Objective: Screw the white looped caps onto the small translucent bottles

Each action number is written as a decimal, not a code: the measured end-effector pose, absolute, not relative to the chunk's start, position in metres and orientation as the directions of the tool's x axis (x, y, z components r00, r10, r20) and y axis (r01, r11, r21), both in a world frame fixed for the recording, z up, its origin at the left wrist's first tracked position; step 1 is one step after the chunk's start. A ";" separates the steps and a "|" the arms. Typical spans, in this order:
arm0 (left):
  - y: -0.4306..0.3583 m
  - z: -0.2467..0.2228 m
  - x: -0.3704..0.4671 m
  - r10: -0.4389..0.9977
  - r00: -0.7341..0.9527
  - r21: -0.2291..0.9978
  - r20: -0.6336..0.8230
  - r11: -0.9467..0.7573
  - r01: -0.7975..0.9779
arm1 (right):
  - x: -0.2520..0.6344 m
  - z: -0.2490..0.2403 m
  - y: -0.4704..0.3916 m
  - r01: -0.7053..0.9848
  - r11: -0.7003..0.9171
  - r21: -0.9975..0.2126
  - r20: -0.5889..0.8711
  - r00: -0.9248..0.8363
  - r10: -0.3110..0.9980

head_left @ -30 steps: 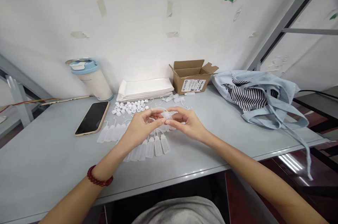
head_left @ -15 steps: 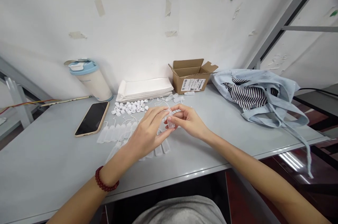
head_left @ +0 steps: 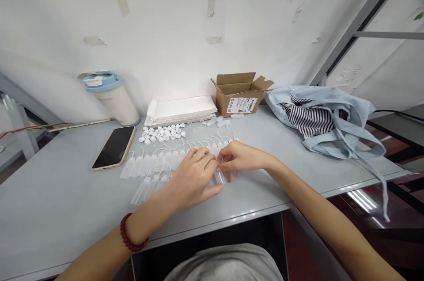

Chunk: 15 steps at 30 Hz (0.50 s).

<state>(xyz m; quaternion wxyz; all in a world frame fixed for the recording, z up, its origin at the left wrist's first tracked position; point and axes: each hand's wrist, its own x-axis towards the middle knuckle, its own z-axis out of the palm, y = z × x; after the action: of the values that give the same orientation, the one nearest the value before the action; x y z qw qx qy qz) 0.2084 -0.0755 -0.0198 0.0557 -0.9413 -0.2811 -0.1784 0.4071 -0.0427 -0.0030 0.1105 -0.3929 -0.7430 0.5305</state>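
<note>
A small clear plastic tube (head_left: 219, 177) stands out between my hands, low over the grey table. My right hand (head_left: 236, 158) pinches its upper end. Close against it on the left is my left hand (head_left: 195, 177), thumb stretched out beside the tube and the other fingers curled; whether they grip anything is hidden. Translucent tubes with thin strings (head_left: 142, 167) lie in a row running behind my hands. More of them (head_left: 145, 189) form a nearer row, partly covered by my left hand. White caps (head_left: 162, 133) are heaped behind the rows.
A phone (head_left: 114, 147) lies left of the tubes, with a tumbler (head_left: 115, 103) behind it. White packets (head_left: 180, 109) and an open cardboard box (head_left: 241, 95) stand by the wall. A few loose tubes lie before the box. A light blue bag (head_left: 318, 113) rests at the right.
Both hands have come down and nearer to the table's front edge with the tube. The string tubes behind them now show more fully.
</note>
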 end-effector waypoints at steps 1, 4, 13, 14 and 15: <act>-0.076 -0.021 0.209 0.507 0.785 -0.010 0.355 -0.838 0.546 | 0.407 -0.004 -0.043 0.477 0.126 -0.870 -0.264 -0.667 0.697; -0.075 -0.023 0.208 0.502 0.796 -0.018 0.340 -0.842 0.539 | 0.407 -0.009 -0.042 0.491 0.120 -0.863 -0.281 -0.663 0.694; -0.074 -0.017 0.204 0.534 0.804 -0.011 0.263 -0.831 0.556 | 0.405 -0.013 -0.040 0.516 0.115 -0.849 -0.311 -0.663 0.680; -0.074 -0.016 0.203 0.540 0.804 -0.004 0.249 -0.830 0.558 | 0.405 -0.013 -0.040 0.519 0.117 -0.846 -0.314 -0.665 0.678; -0.074 -0.015 0.202 0.545 0.804 0.002 0.236 -0.828 0.561 | 0.404 -0.013 -0.041 0.523 0.118 -0.844 -0.319 -0.666 0.675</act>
<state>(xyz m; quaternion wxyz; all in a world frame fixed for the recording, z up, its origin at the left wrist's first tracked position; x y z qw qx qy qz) 0.2023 -0.0737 -0.0154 0.0339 -0.9492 -0.2914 -0.1141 0.4043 -0.0405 -0.0126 0.0717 -0.4024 -0.7441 0.5285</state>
